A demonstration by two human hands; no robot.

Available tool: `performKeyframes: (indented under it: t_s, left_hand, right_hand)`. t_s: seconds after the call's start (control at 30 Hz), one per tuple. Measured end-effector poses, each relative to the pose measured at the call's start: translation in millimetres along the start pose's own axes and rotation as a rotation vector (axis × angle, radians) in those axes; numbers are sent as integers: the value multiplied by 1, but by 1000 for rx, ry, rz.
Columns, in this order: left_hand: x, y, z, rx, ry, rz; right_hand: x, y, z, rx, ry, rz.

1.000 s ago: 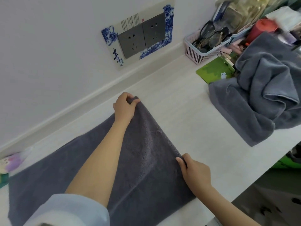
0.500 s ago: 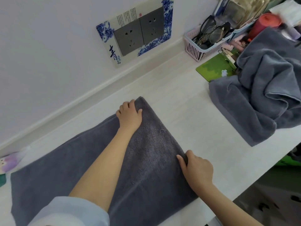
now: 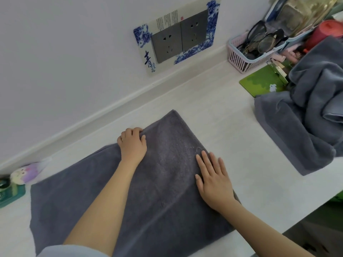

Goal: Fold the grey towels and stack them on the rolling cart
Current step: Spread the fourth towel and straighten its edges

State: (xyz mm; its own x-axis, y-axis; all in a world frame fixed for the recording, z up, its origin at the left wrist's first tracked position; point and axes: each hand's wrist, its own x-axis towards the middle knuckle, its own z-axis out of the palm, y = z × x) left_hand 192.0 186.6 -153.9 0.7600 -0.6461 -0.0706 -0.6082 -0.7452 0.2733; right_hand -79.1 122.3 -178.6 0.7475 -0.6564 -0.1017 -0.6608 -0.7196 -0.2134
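A dark grey towel [image 3: 163, 182] lies spread flat on the white counter [image 3: 222, 115] in front of me. My left hand [image 3: 132, 144] rests on its far edge, fingers curled over the hem. My right hand [image 3: 213, 178] lies flat and open on the towel near its right edge. A heap of crumpled grey towels [image 3: 306, 115] sits at the right of the counter. No rolling cart is in view.
A pink basket [image 3: 239, 58] of glasses and a green mat [image 3: 259, 82] stand at the back right. A blue-framed socket panel [image 3: 178, 38] is on the wall. A purple toy [image 3: 27, 173] and a green box [image 3: 11, 193] sit at the left.
My left hand slid back along the towel's far edge toward me. My right hand let go of the right edge and now lies flat on the towel.
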Motion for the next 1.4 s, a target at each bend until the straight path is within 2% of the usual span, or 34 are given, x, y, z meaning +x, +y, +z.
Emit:
performKeyframes:
  t_s: [0.1, 0.17, 0.23, 0.33, 0.47, 0.57, 0.6, 0.67, 0.73, 0.8, 0.87, 0.93, 0.97, 1.0, 1.1, 1.17, 1.23, 1.33, 1.37, 1.4]
  left_hand:
    - [-1, -19, -6, -23, 7, -39]
    - [2, -27, -10, -32, -14, 3]
    - [8, -32, -14, -42, 36, 19]
    - [17, -39, -19, -123, 130, -111]
    - [10, -38, -11, -58, -89, -18]
    - [10, -36, -12, 26, -121, 26]
    - [10, -36, -14, 52, -107, 65]
    - [13, -33, -16, 25, 41, 134]
    - [14, -29, -17, 2, 245, 72]
    - [4, -22, -14, -21, 309, 49]
    - [-22, -12, -3, 2, 204, 248]
    - [-58, -4, 12, 77, -20, 443]
    - [-71, -11, 17, 131, -102, 435]
    - [-77, -23, 20, 173, -128, 353]
    - [-69, -68, 10, 242, -126, -58]
    - [-61, -83, -3, 216, -158, -230]
    - [-73, -75, -7, 175, -146, -152]
    - [-116, -61, 1, 172, -218, 170]
    - [-125, -68, 3, 208, -225, 210]
    - [-130, -82, 4, 220, -193, 175]
  right_hand:
    - [13, -16, -5, 7, 40, 41]
    - [23, -25, -4, 30, 39, -24]
    - [30, -27, 0, -5, 4, -77]
    - [30, -27, 5, -45, -22, -61]
    - [32, -33, 0, -39, 0, -20]
    - [49, -47, -4, 8, 36, -38]
    - [56, -51, -4, 24, 30, -71]
    - [69, -52, -1, 14, -10, -125]
    - [77, -51, 3, -19, -23, -106]
    - [81, -55, 4, -29, 0, -47]
    - [83, -63, 4, -2, 25, -39]
    - [83, -64, 5, -9, 27, -125]
    - [82, -63, 7, -25, 10, -167]
    - [82, -61, 7, -35, -1, -181]
    - [83, -60, 10, -73, -32, -137]
    - [84, -66, 9, -74, -23, -99]
    - [77, -77, 7, -50, 17, -92]
    - [48, -92, 13, -36, -9, -309]
    - [41, -92, 15, -56, -39, -367]
    - [37, -91, 18, -80, -57, -386]
